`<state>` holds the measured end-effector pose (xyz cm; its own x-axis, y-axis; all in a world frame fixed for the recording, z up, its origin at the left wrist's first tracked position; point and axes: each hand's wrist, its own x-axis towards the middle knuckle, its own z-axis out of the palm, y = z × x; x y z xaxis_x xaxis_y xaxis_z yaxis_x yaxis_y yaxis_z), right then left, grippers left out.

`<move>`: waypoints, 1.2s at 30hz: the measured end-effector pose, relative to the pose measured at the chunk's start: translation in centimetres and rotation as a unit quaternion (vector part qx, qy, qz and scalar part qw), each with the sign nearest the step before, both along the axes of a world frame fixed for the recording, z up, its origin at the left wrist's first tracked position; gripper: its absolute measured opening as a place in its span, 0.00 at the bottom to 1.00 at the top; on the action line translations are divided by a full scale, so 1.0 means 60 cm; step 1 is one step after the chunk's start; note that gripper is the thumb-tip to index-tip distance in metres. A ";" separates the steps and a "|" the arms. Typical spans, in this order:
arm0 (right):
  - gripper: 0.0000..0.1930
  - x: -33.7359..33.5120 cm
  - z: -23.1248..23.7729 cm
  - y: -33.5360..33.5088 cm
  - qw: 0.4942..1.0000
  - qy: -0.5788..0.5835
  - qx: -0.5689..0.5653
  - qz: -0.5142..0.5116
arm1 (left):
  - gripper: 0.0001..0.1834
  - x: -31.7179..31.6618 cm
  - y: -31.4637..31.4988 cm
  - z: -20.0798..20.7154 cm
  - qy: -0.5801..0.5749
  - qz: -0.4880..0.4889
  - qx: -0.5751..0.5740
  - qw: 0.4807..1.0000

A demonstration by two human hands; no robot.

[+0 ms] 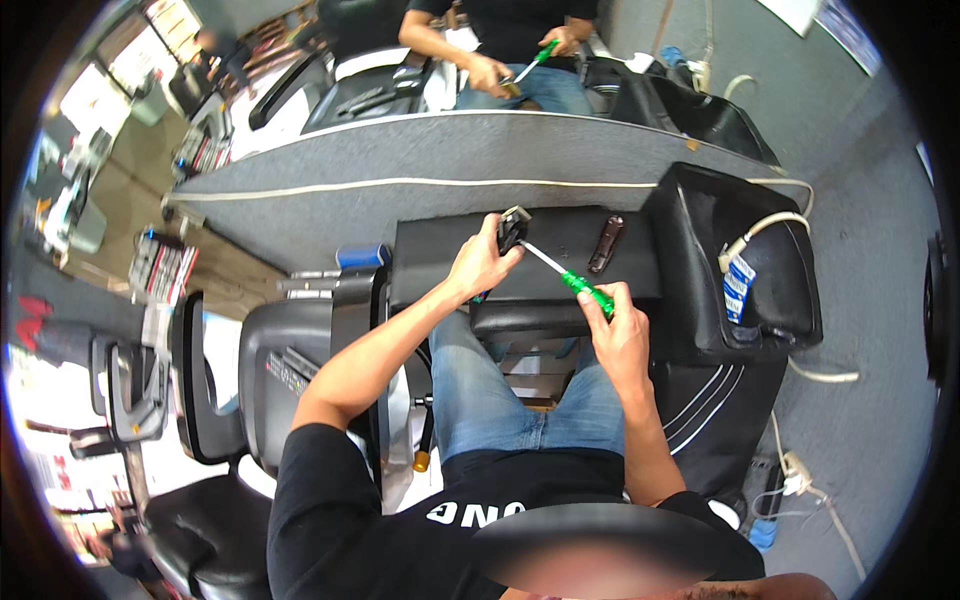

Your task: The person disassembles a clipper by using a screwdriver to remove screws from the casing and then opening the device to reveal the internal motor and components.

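Small part: dark block with a pale metal end [513,229], held up at the far left of the black work surface [560,232], close to its far edge.
Left hand [482,265]: closed around the small part from below, fingers wrapped tight, thumb side toward the tip of the tool.
Screwdriver [568,275]: green handle, bright shaft slanting up and left, tip at the small part.
Right hand [618,325]: clamped around the green handle, near the front edge of the work surface.
Step in hand: judged to be driving or loosening a screw in the part.
Next move calls for: steady hold by the left hand, tip kept seated, twist from the right wrist.
Brown piece [606,243]: lying loose further right on the work surface, apart from both hands.
Black bin [790,300]: just beside the right end.
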<state>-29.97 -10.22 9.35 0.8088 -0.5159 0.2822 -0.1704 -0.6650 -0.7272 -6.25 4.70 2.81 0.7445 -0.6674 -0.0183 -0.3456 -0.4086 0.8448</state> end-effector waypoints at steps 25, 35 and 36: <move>0.19 0.050 0.053 -0.008 0.998 -0.039 0.016 0.043 | 0.30 0.024 -0.008 -0.003 0.018 0.055 -0.086 0.995; 0.19 0.054 0.036 -0.002 0.998 -0.056 -0.004 0.022 | 0.27 0.025 -0.007 -0.007 -0.024 0.048 -0.096 0.994; 0.19 0.053 0.033 -0.005 0.999 -0.041 -0.025 0.018 | 0.27 0.025 -0.007 -0.006 -0.028 0.046 -0.092 0.994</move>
<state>-26.81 -10.53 11.30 0.7995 -0.4713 0.3724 -0.0880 -0.7051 -0.7036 -4.76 4.25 2.47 0.7987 -0.5848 0.1418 -0.3632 -0.2805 0.8885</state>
